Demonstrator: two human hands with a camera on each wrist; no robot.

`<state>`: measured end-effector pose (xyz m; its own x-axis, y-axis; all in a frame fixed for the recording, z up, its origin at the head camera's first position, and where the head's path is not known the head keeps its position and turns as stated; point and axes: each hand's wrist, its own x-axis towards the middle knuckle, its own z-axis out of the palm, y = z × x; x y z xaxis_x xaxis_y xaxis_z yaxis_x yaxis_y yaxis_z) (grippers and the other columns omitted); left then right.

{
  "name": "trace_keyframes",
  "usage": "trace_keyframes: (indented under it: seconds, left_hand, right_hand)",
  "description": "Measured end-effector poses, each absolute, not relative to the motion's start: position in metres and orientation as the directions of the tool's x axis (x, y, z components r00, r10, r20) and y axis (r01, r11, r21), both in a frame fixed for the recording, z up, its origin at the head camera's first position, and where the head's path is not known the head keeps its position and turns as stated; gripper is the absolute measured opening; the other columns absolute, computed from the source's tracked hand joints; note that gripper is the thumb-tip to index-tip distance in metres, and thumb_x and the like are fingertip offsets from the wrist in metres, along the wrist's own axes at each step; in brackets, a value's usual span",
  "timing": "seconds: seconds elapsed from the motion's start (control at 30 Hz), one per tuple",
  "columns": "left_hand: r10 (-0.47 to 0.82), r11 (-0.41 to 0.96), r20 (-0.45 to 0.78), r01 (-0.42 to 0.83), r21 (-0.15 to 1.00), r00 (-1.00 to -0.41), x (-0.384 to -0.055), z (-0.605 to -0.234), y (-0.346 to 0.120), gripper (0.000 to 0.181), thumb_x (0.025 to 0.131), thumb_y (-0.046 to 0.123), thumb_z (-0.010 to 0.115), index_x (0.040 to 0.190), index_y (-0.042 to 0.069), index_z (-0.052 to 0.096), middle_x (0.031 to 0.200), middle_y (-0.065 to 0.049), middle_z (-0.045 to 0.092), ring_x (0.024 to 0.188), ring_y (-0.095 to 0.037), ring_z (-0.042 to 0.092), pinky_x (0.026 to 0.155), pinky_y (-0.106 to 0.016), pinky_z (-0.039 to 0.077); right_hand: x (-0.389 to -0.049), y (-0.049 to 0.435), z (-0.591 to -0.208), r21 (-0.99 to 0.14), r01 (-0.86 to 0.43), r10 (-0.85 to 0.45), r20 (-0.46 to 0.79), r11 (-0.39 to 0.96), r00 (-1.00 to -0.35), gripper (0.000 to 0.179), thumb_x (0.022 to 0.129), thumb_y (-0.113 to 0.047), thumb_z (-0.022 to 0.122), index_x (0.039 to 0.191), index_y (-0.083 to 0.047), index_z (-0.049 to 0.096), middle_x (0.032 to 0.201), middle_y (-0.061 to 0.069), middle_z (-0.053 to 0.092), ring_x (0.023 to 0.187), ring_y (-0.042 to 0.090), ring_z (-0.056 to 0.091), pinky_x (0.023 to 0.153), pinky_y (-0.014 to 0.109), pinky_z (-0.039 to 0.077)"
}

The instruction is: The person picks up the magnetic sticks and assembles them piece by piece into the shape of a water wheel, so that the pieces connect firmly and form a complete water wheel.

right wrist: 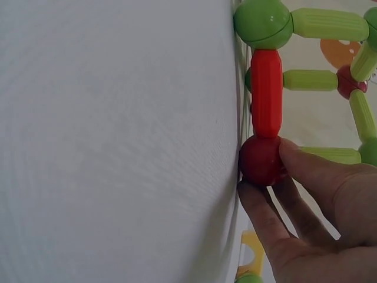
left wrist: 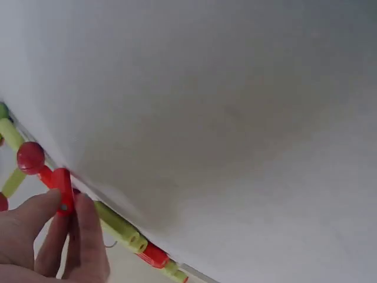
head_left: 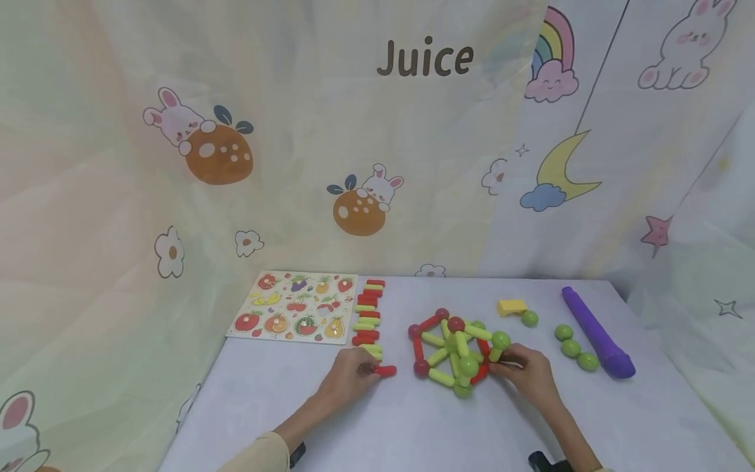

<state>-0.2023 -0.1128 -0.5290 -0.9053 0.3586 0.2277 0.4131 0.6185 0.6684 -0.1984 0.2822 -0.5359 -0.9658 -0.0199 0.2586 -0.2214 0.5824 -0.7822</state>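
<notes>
The left hand (head_left: 352,378) reached in from the near side, thumb and fingertips pinching a red stick (head_left: 386,371) above the counter (head_left: 265,406), between the row of sticks (head_left: 367,302) and the ball-and-stick frame (head_left: 451,343). The right hand (head_left: 527,370), its forearm slanting in from the lower right, gripped a dark red ball (right wrist: 261,160) at the frame's right side between thumb and fingers.

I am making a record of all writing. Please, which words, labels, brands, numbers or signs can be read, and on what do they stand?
"Juice", on the printed backdrop.
Fruit board: pictures; any lettering is too small to read.
Red rod in the left hand, red ball in the right hand: no readable marks.
</notes>
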Motion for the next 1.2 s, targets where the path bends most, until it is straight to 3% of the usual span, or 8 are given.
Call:
trace_keyframes:
  seconds: [0.17, 0.33, 0.53, 0.77, 0.9, 1.07, 1.2]
  left_hand:
    - [0.3, 0.409, 0.169, 0.287, 0.866, -0.939, -0.2, -0.514, -0.096, 0.019, 0.093, 0.014, 0.087, 0.111, 0.008, 0.083, 0.101, 0.004, 0.081, 0.09, -0.009, 0.074, 0.081, -0.022, 0.061]
    - [0.251, 0.259, 0.186, 0.251, 0.933, -0.95, -0.214, -0.493, -0.057, 0.018, 0.094, 0.017, 0.086, 0.111, 0.012, 0.084, 0.102, 0.004, 0.081, 0.092, -0.011, 0.075, 0.081, -0.023, 0.062]
    - [0.234, 0.218, 0.205, 0.257, 0.942, -0.95, -0.231, -0.492, -0.028, 0.017, 0.095, 0.017, 0.085, 0.112, 0.012, 0.084, 0.106, 0.003, 0.081, 0.099, -0.01, 0.075, 0.086, -0.022, 0.061]
    - [0.222, 0.206, 0.218, 0.264, 0.942, -0.95, -0.237, -0.492, -0.021, 0.018, 0.094, 0.011, 0.086, 0.111, 0.007, 0.084, 0.107, -0.001, 0.082, 0.101, -0.013, 0.074, 0.088, -0.023, 0.061]
    - [0.236, 0.214, 0.212, 0.264, 0.941, -0.948, -0.236, -0.492, -0.023, 0.018, 0.094, 0.014, 0.086, 0.112, 0.011, 0.084, 0.109, -0.001, 0.082, 0.103, -0.013, 0.074, 0.089, -0.024, 0.061]
    - [0.249, 0.188, 0.205, 0.255, 0.948, -0.946, -0.238, -0.488, -0.048, 0.023, 0.097, 0.015, 0.083, 0.119, 0.011, 0.081, 0.118, -0.011, 0.079, 0.109, -0.018, 0.074, 0.091, -0.027, 0.062]
    - [0.237, 0.295, 0.211, 0.277, 0.915, -0.948, -0.24, -0.493, -0.091, 0.021, 0.096, 0.011, 0.084, 0.116, 0.007, 0.08, 0.115, -0.015, 0.079, 0.105, -0.019, 0.075, 0.089, -0.026, 0.062]
  right_hand:
    - [-0.201, 0.283, -0.537, -0.782, -0.239, -0.026, 0.274, 0.576, -0.961, 0.028, 0.082, 0.002, 0.091, 0.104, -0.008, 0.078, 0.106, 0.011, 0.081, 0.099, 0.013, 0.076, 0.086, 0.021, 0.061]
    - [-0.198, 0.285, -0.538, -0.777, -0.207, -0.009, 0.251, 0.594, -0.968, 0.027, 0.082, 0.001, 0.09, 0.105, -0.007, 0.078, 0.106, 0.011, 0.081, 0.099, 0.019, 0.077, 0.087, 0.023, 0.062]
    - [-0.194, 0.285, -0.539, -0.785, -0.196, -0.004, 0.239, 0.588, -0.971, 0.029, 0.082, 0.004, 0.089, 0.108, -0.005, 0.078, 0.108, 0.013, 0.081, 0.102, 0.027, 0.078, 0.088, 0.027, 0.063]
    - [-0.195, 0.282, -0.536, -0.79, -0.206, -0.011, 0.245, 0.578, -0.969, 0.027, 0.081, 0.004, 0.09, 0.104, -0.005, 0.078, 0.106, 0.013, 0.081, 0.101, 0.029, 0.078, 0.087, 0.027, 0.063]
    - [-0.196, 0.283, -0.536, -0.786, -0.187, -0.01, 0.225, 0.589, -0.974, 0.027, 0.082, 0.002, 0.09, 0.105, -0.006, 0.078, 0.107, 0.011, 0.081, 0.103, 0.032, 0.078, 0.088, 0.026, 0.063]
    - [-0.197, 0.284, -0.537, -0.779, -0.179, -0.012, 0.214, 0.601, -0.977, 0.026, 0.085, 0.0, 0.089, 0.108, -0.007, 0.078, 0.111, 0.011, 0.08, 0.107, 0.034, 0.076, 0.09, 0.029, 0.063]
    - [-0.197, 0.285, -0.537, -0.783, -0.181, -0.015, 0.214, 0.595, -0.977, 0.026, 0.085, -0.001, 0.089, 0.108, -0.007, 0.078, 0.111, 0.012, 0.08, 0.108, 0.034, 0.076, 0.09, 0.028, 0.063]
